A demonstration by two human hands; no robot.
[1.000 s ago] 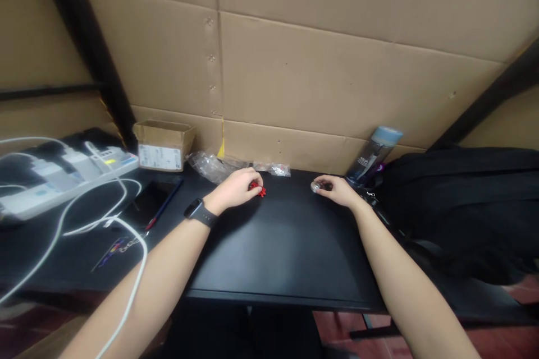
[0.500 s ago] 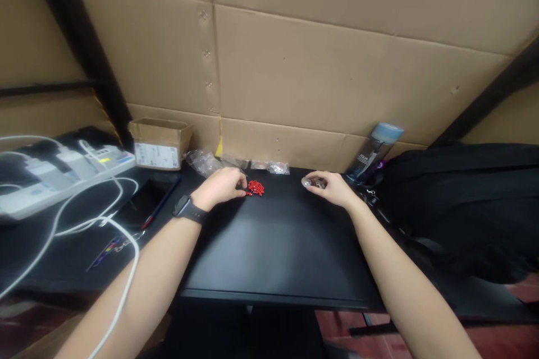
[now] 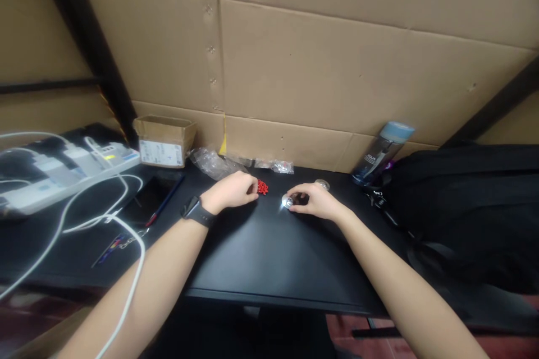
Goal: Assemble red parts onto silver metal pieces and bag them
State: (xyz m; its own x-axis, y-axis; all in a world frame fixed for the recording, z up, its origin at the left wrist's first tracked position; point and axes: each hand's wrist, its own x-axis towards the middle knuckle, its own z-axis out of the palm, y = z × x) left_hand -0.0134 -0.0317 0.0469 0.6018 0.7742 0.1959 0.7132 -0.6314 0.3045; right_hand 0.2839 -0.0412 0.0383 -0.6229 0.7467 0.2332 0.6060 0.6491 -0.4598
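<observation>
My right hand (image 3: 316,199) grips a small clear round piece (image 3: 287,201) by its edge, between thumb and fingers, just over or on the black table (image 3: 269,258). The piece shines brightly; whether it is a disc or a half shell is unclear. Just behind that hand lies a second clear round piece (image 3: 322,184), partly covered by it. My left hand (image 3: 236,189), with a dark watch (image 3: 197,211) on the wrist, has thumb and fingers pinched together beside a small heap of red loops (image 3: 262,187). What sits between those fingertips is hidden.
Clear plastic bags (image 3: 217,162) and small packets (image 3: 275,165) lie along the cardboard wall. An open cardboard box (image 3: 162,148), a power strip (image 3: 84,171) and white cables stand left. To the right are a bottle (image 3: 381,151) and a black bag (image 3: 475,213).
My right hand has moved left and nearer to me with one clear round piece, leaving the other behind. My left hand has shifted slightly right against the red heap; the view has shifted slightly.
</observation>
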